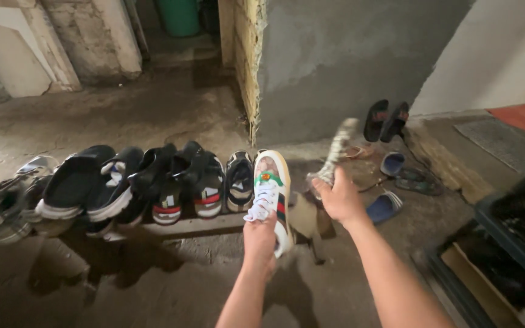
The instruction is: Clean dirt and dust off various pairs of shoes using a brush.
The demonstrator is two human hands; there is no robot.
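Motion-blurred shoe (335, 155) in right hand (340, 199)

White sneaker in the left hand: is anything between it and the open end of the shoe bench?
Nothing visible. The left hand holds the white sneaker right over the wooden bench, beside the dark striped shoe. The right hand lifts a blurred second shoe clear.

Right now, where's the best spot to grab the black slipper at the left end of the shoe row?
Probably the black slipper is best pinched by its thick white-edged sole, coming from the near, open side. It leans on the low plank, crowded by the dark sneaker on its right.
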